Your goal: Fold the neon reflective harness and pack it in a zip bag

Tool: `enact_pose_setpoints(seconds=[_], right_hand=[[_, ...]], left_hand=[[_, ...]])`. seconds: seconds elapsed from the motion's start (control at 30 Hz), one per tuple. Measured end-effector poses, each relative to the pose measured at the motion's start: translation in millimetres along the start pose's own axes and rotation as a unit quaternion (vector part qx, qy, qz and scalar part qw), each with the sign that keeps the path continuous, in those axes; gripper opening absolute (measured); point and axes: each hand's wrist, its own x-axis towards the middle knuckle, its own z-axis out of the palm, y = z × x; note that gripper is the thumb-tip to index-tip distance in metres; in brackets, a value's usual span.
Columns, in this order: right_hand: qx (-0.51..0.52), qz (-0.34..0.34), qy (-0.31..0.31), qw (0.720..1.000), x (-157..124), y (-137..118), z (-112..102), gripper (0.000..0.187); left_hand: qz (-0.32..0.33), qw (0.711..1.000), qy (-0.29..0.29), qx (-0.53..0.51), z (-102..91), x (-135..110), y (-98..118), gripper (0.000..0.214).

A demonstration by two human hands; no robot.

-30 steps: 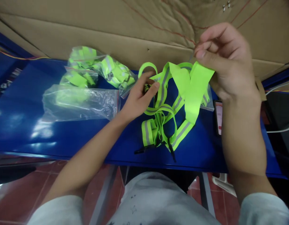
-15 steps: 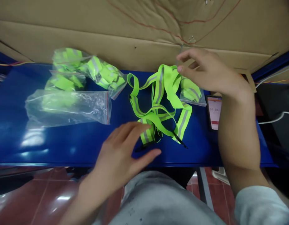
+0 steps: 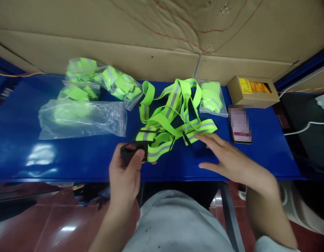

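A tangled neon-yellow reflective strap (image 3: 175,101) with grey stripes lies loosely looped in the middle of the blue table (image 3: 85,157). My left hand (image 3: 126,168) grips its black plastic buckle (image 3: 134,152) near the table's front edge, thumb on top. Over the strap's right end, my right hand (image 3: 219,157) hovers with thumb and fingers apart and nothing between them. Its fingertips are near a black slider (image 3: 187,138) on the strap; I cannot tell whether they touch it.
Several clear bags (image 3: 117,84) of folded neon straps lie at the back left, behind a flatter zip bag (image 3: 99,119). Another bagged strap (image 3: 211,98) sits behind my right hand. A phone (image 3: 240,124) and a cardboard box (image 3: 252,91) are on the right. A cardboard panel (image 3: 125,56) stands along the back.
My left hand has closed on the buckle and lifted it a little. My right hand has come down and toward me from above the strap's back end. The strap's loops have shifted.
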Motion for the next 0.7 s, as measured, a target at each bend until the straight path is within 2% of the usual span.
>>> enact_pose_setpoints(seconds=[0.07, 0.13, 0.3, 0.37, 0.47, 0.57, 0.7], right_hand=[[-0.032, 0.012, 0.044, 0.998, 8, -13, 19, 0.068], [-0.058, 0.010, 0.083, 0.995, 20, -22, 35, 0.059], [-0.079, 0.027, 0.172, 0.982, 40, -24, 63, 0.043], [-0.050, 0.032, 0.236, 0.970, 40, -25, 71, 0.042], [-0.002, 0.054, 0.332, 0.942, 33, -37, 82, 0.052], [-0.027, 0.096, 0.370, 0.923, 22, -55, 92, 0.061], [-0.059, 0.114, 0.401, 0.907, 18, -65, 93, 0.057]], left_hand=[[-0.048, 0.996, 0.004, -0.074, 5.7, 1, 0, 0.034], [-0.062, 0.994, 0.013, -0.091, 8.9, 2, -2, 0.034], [-0.014, 0.998, 0.050, -0.036, 1.7, -3, -15, 0.030], [-0.013, 0.998, 0.061, -0.018, -2.3, -7, -20, 0.032], [-0.041, 0.996, 0.070, -0.032, -2.9, -15, -26, 0.035], [-0.065, 0.994, 0.065, -0.057, 2.6, -27, -29, 0.035], [-0.074, 0.994, 0.049, -0.068, 5.1, -37, -27, 0.036]])
